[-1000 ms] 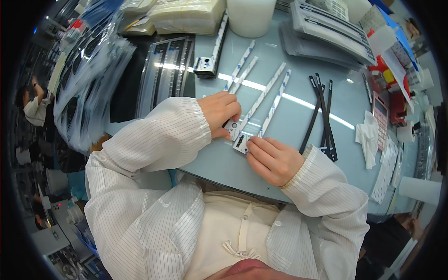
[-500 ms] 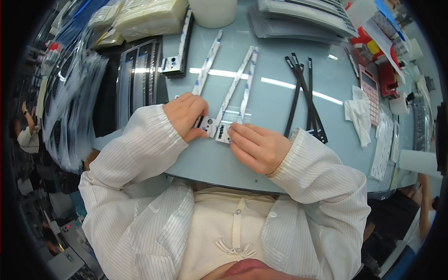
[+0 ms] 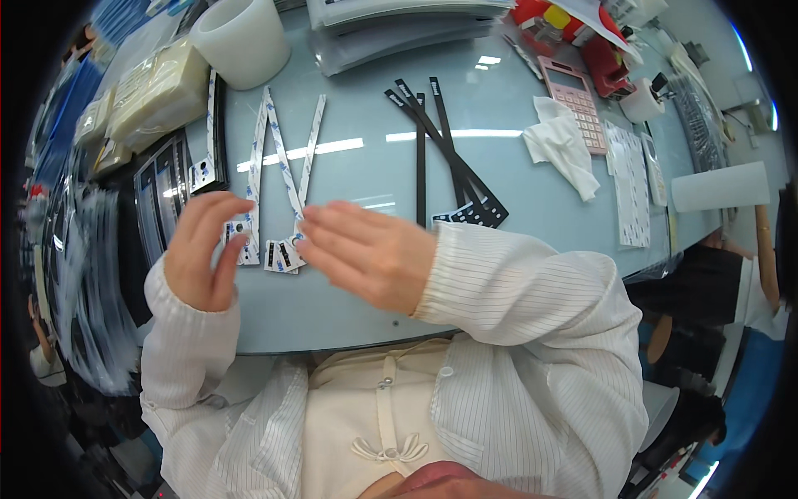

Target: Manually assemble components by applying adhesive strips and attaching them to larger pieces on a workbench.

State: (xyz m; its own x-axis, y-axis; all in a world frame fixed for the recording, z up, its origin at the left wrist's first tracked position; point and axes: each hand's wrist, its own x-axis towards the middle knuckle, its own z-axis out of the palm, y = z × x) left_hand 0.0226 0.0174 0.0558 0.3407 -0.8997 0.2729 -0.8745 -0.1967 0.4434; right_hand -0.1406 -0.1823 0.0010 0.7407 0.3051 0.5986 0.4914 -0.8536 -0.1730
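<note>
Three long white strips with blue marks lie in front of me, each widening into a foot at its near end. My left hand (image 3: pixel 204 254) is curved at the foot of the left strip (image 3: pixel 255 179), thumb and fingers apart, the foot showing in the gap between them. My right hand (image 3: pixel 366 254) is open, its fingers stretched leftward beside the feet of the middle strip (image 3: pixel 283 158) and the right strip (image 3: pixel 312 145). Those two feet overlap, and the right fingertips hide part of them. I cannot tell whether the fingertips touch the strips.
Several black strips (image 3: pixel 440 141) lie crossed to the right. Beyond them are a crumpled tissue (image 3: pixel 561 145) and a pink calculator (image 3: pixel 576 104). A white roll (image 3: pixel 241 41), wrapped bundles (image 3: pixel 158 91) and a stack of clear sleeves (image 3: pixel 399 37) stand at the back.
The view has shifted to the right. Both hands have come off the strip feet they were touching, and their fingers have opened. The left two strips now meet at their far ends.
</note>
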